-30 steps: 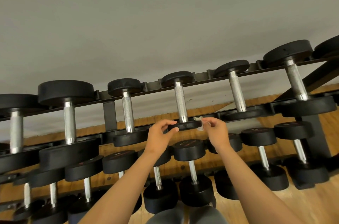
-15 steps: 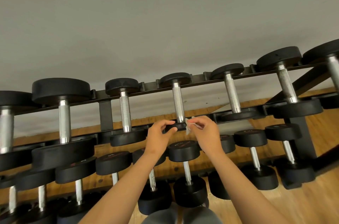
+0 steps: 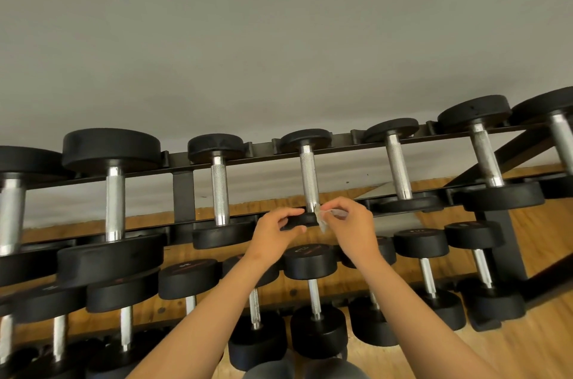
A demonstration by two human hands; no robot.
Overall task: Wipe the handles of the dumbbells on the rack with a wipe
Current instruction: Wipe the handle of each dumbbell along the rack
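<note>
At the front rail of the top tier, the left hand (image 3: 273, 231) grips the near head (image 3: 305, 221) of a small black dumbbell (image 3: 309, 184), with its fingers curled over the head's upper edge and the thumb tucked beneath. Just beside it, the right hand (image 3: 353, 223) pinches a small, crumpled, whitish wipe (image 3: 322, 218) between thumb and fingertips, its other fingers bent loosely behind. The wipe sits at the foot of the dumbbell's knurled steel handle (image 3: 309, 172), where the handle meets the near head. Whether it touches the metal I cannot tell. The two hands are close together but apart, with the handle's base between them. The dumbbell lies across the black steel rack (image 3: 184, 192), its far head on the back rail. On either side lie a slightly larger dumbbell (image 3: 220, 192) on the left and a similar one (image 3: 399, 172) on the right. Heavier dumbbells (image 3: 115, 201) follow further left, and another heavy pair (image 3: 485, 158) further right. Below both forearms, a lower tier holds small dumbbells (image 3: 310, 260) with printed heads. Behind the rack rises a plain grey wall (image 3: 279, 37), and a wooden floor (image 3: 527, 344) runs beneath it.
</note>
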